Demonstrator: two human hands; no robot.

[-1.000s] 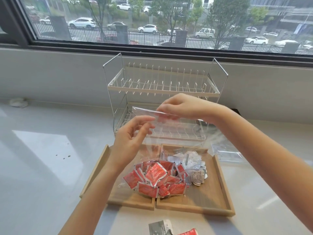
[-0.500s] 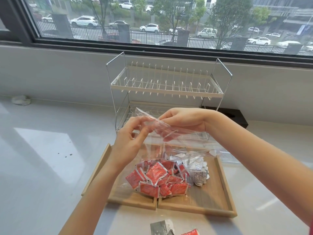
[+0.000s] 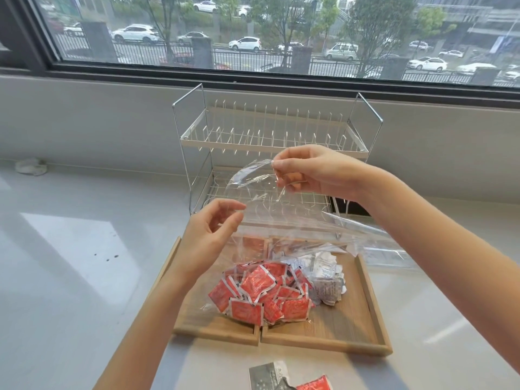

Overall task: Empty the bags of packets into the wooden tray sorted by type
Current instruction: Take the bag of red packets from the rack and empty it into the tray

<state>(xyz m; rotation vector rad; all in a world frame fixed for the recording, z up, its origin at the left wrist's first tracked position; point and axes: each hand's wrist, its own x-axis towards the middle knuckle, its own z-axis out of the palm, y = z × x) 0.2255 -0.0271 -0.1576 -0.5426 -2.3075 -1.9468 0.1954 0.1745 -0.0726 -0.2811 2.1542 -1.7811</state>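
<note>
- The right hand [image 3: 315,171] pinches the top edge of a clear bag [image 3: 281,220] and holds it above the wooden tray [image 3: 351,330].
- The left hand [image 3: 211,235] is beside the bag's left edge, fingers loosely curled; whether it grips the film cannot be told.
- Red packets [image 3: 261,294] sit in the bag's bottom, resting on the tray across its middle divider.
- White packets [image 3: 323,277] lie in the tray's right compartment, touching the red ones.
- A dish rack [image 3: 270,130] stands behind the tray.
</note>
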